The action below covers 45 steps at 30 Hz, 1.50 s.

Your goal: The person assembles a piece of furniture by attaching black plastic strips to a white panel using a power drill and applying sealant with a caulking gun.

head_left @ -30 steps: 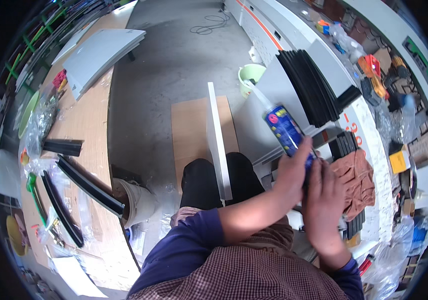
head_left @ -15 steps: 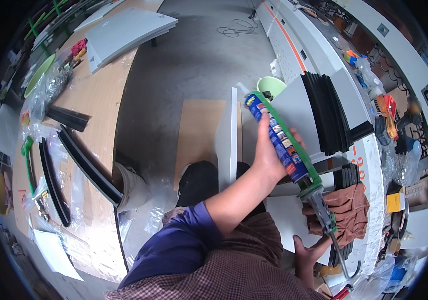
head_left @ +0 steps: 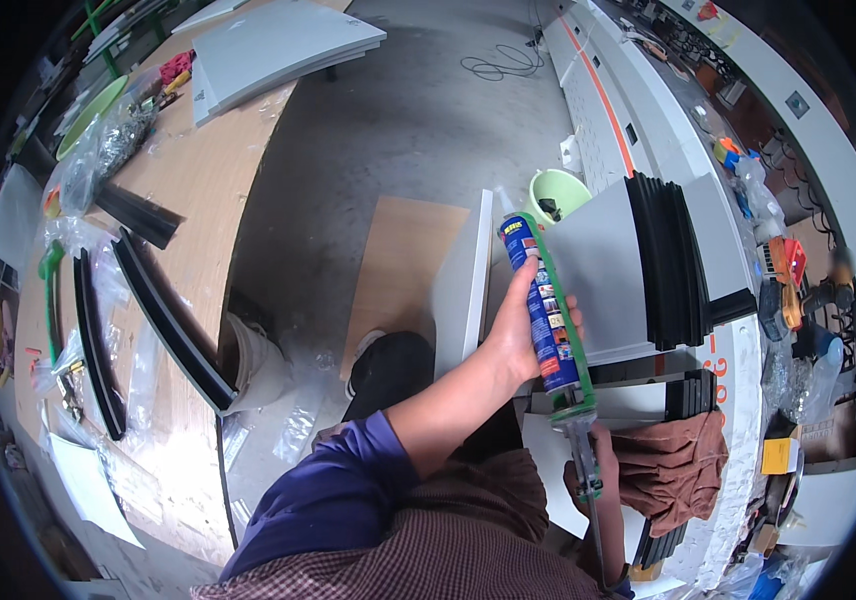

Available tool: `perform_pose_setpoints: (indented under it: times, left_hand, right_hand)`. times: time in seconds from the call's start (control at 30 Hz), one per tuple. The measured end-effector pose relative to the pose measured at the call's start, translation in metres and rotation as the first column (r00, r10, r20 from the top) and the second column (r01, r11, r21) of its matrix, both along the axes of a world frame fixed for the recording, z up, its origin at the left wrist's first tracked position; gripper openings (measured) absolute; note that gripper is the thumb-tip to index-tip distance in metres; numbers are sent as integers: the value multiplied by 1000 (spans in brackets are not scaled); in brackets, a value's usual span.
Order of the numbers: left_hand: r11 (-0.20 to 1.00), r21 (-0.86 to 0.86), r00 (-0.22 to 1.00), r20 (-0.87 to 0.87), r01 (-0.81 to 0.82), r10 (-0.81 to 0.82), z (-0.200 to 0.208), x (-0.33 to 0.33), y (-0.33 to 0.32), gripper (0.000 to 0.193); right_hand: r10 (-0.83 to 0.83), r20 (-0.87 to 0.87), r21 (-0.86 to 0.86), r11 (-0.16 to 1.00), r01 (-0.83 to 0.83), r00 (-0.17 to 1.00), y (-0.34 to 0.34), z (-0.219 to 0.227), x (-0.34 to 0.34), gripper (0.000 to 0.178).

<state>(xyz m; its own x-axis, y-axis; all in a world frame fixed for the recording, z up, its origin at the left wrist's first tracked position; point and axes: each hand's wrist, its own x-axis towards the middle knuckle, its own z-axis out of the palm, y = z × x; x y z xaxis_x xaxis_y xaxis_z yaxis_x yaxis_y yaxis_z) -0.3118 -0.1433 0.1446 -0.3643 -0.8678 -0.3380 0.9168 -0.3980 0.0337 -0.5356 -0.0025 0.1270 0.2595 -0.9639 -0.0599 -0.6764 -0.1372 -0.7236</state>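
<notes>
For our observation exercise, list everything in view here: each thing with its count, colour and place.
caulking gun: one, green frame, blue cartridge, centre, in both hands
grey panel: one, right bench
black strips: one stack, on that panel
green bucket: one, floor, behind panel
brown cloth: one, lower right
curved black strips: several, left wooden table
grey sheets: one stack, top left
left hand: grip round cartridge
right hand: on handle

Your right hand (head_left: 588, 480) is mostly hidden behind the caulk gun (head_left: 560, 340) handle and the brown cloth (head_left: 673, 470); you can't tell its grip. Your left hand's (head_left: 523, 325) fingers wrap out of sight behind the tube. The rod runs off the bottom edge.
</notes>
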Motion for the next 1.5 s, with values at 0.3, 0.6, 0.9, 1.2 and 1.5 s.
perform_pose_setpoints:
  times: [0.3,0.6,0.9,1.2,1.5]
  left_hand:
    - [999,29,1000,-18,-21,21,-16,8,-15,59]
    - [999,45,997,-70,-26,29,-21,12,-11,60]
    - [997,-48,940,-340,-62,42,-23,13,-5,50]
    - [997,-53,925,-380,-47,24,-12,14,3,55]
    - [996,-3,956,-282,-90,85,1,13,3,55]
  right_hand:
    - [46,25,-19,999,-45,999,-15,-5,12,64]
    - [122,19,-58,991,-120,992,-18,16,19,67]
    - [141,-112,-70,986,-149,984,-24,63,22,74]
    - [139,-98,-95,984,-149,985,-14,77,25,75]
    - [115,49,-50,992,-112,992,-3,79,25,62]
